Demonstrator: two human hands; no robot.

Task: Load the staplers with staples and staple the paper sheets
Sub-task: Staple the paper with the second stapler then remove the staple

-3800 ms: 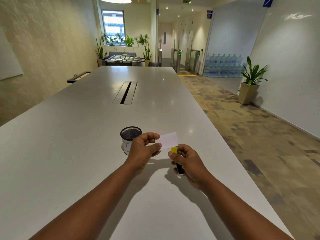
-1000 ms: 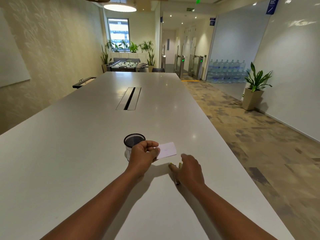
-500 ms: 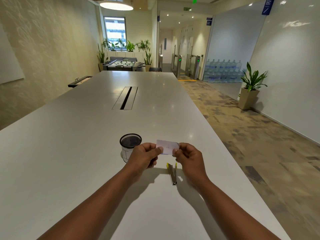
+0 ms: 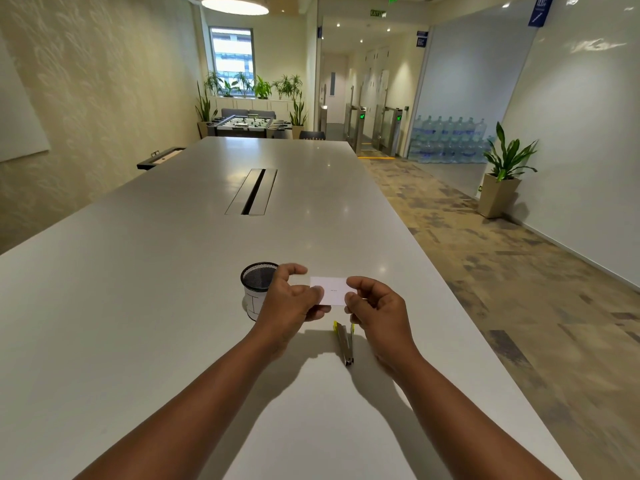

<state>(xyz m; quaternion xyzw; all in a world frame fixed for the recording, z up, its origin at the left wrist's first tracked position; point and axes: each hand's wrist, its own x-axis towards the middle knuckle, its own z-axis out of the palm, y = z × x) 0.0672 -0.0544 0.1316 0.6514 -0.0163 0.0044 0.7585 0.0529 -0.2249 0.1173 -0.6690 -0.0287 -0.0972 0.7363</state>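
A small white paper slip [image 4: 331, 289] is held flat above the table between both hands. My left hand [image 4: 289, 299] pinches its left edge and my right hand [image 4: 375, 308] pinches its right edge. A tiny dark mark, maybe a staple, shows near the slip's middle. Below the slip a slim stapler [image 4: 344, 342] with yellow tips lies on the white table [image 4: 138, 306], untouched, just left of my right wrist.
A black mesh cup [image 4: 258, 284] with white paper inside stands just left of my left hand. A cable slot [image 4: 252, 191] runs down the table's middle. The table's right edge drops to a carpeted walkway with a potted plant [image 4: 502, 174].
My right hand set the stapler down on the table, then rose and took the slip's right edge. Both hands now hold the slip, turned flatter toward me.
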